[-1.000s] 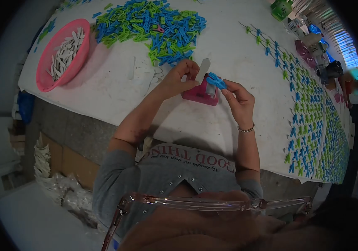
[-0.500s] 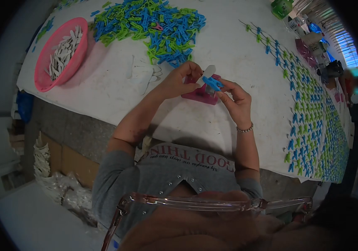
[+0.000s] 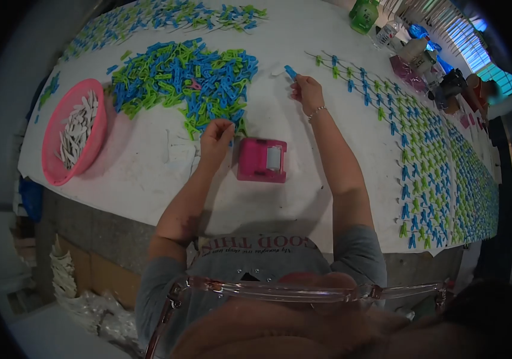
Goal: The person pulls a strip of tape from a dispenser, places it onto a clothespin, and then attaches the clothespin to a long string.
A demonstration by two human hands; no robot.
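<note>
One pink device (image 3: 261, 159) lies on the white table (image 3: 303, 197), nearest the person. Beside it, the left hand (image 3: 216, 136), fingers curled, touches the near edge of one loose pile of blue and green clips (image 3: 181, 81); whether it grips any cannot be told. One pink basket (image 3: 73, 140) holds white strips, too many to count. Farther off, the right hand (image 3: 307, 91) pinches one blue clip (image 3: 290, 72) beside the laid-out rows of clips (image 3: 429, 137).

A white-covered table (image 3: 303, 197) stands near a bright window (image 3: 471, 45).
</note>
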